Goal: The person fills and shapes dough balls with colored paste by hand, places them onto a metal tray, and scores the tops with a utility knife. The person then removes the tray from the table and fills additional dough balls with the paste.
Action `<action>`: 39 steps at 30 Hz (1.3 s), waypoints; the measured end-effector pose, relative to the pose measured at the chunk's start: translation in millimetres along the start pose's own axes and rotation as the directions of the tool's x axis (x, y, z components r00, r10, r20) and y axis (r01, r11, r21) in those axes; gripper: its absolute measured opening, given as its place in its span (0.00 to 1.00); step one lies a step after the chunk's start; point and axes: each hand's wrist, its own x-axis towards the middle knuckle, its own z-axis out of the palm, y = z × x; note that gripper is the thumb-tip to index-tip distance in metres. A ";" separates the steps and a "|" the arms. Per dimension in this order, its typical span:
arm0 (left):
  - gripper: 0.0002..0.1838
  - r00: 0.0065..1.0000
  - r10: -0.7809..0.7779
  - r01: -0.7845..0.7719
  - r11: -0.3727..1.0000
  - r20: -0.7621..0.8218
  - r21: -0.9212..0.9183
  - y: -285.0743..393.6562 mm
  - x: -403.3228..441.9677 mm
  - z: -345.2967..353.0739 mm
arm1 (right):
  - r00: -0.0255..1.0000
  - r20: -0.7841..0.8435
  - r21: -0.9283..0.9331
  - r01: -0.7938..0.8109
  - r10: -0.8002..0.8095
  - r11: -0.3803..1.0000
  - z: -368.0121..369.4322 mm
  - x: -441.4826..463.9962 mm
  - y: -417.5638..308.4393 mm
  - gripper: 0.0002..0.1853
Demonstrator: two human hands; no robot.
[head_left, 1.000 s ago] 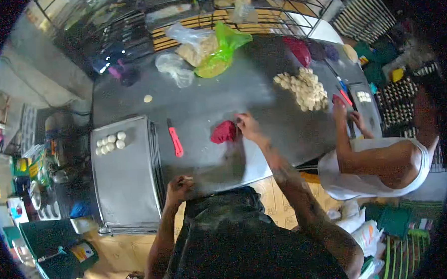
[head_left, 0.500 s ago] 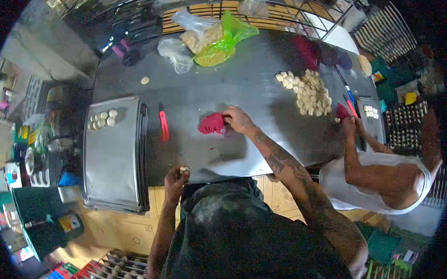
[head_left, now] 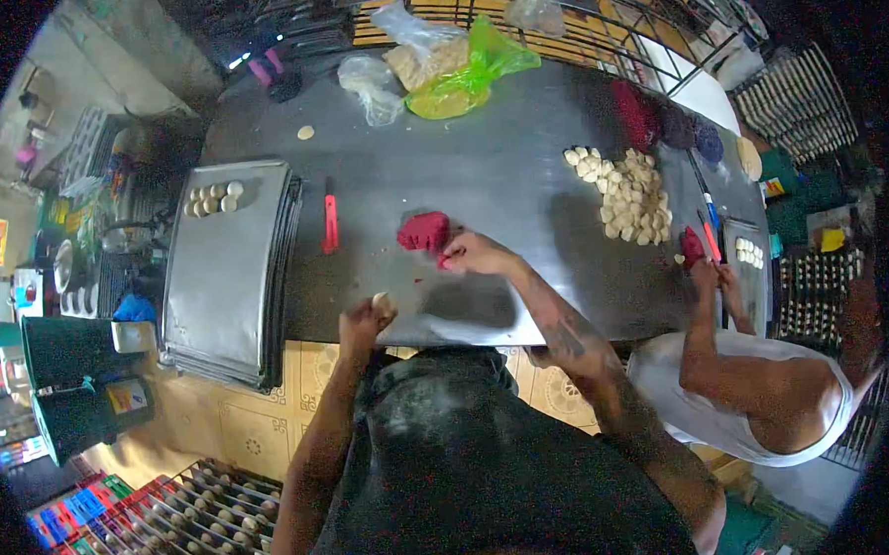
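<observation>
My left hand [head_left: 362,328] is closed around a small pale dough piece [head_left: 381,302] near the table's front edge. My right hand [head_left: 478,253] pinches a bit of dark red paste [head_left: 444,262] with thumb and fingers. Just beyond those fingertips lies a lump of the same red paste [head_left: 423,231] on the dark table. To the left of the lump rests a red-handled knife [head_left: 330,223]. Several pale dough balls [head_left: 634,198] are heaped to the right of my right hand.
Stacked metal trays [head_left: 221,277] stand at the left, with several dough balls [head_left: 213,198] on top. Plastic bags [head_left: 447,99] lie at the back. At the right, a co-worker in a white top [head_left: 647,378] handles red paste beside a tray [head_left: 750,274]. Racks [head_left: 197,516] of dough balls stand lower left.
My right hand has drawn back from the red lump toward me, with a bit of paste in its fingers. My left hand has risen slightly and moved right, showing more of the dough piece.
</observation>
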 end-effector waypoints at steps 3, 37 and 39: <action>0.15 0.974 -0.223 0.215 0.961 -0.029 -0.173 10.3 21.4 18.9 | 0.919 -0.354 -0.022 0.175 -0.172 0.984 46.9 -21.4 -36.0 0.13; 0.10 0.996 0.008 -0.008 1.000 0.093 0.004 19.5 28.3 28.1 | 0.839 -0.491 -0.055 0.237 -0.232 0.970 87.6 -28.0 -76.4 0.11; 0.10 0.990 0.127 -0.136 0.970 0.058 0.202 13.5 18.3 21.1 | 0.893 -0.388 0.010 0.249 -0.226 0.968 84.2 -31.9 -79.0 0.10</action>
